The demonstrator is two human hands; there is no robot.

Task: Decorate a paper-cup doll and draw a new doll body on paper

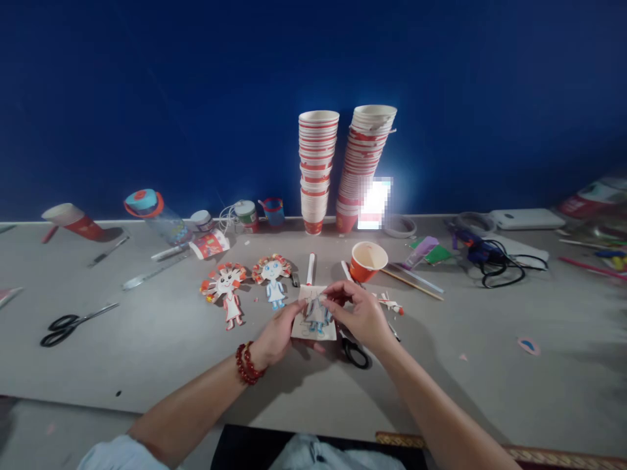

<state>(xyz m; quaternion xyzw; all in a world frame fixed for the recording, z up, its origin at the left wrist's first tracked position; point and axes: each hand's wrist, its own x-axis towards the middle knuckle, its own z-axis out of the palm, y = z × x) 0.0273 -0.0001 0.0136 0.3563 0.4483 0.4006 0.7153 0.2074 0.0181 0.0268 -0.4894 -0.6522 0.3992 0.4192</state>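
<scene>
My left hand [280, 333], with a red bead bracelet at its wrist, grips a small off-white piece of paper [300, 330] by its left side and from below. On that paper lies a greyish doll figure [317, 316] with blue legs, and pencil lines show beside it. The thumb and fingers of my right hand [355, 310] pinch together at the figure's top right edge; the fingertips partly cover it. Left of the paper lie two paper dolls, one red and white [232, 303], one blue and white [275, 287]. Black-handled scissors [356, 354] lie partly under my right hand.
Two tall stacks of paper cups, one straight [316, 170] and one leaning [362, 163], stand against the blue wall. An orange cup [368, 262] sits before them. More scissors [66, 328], a tilted bottle [159, 215] and a tangled black cable [499, 264] lie farther out.
</scene>
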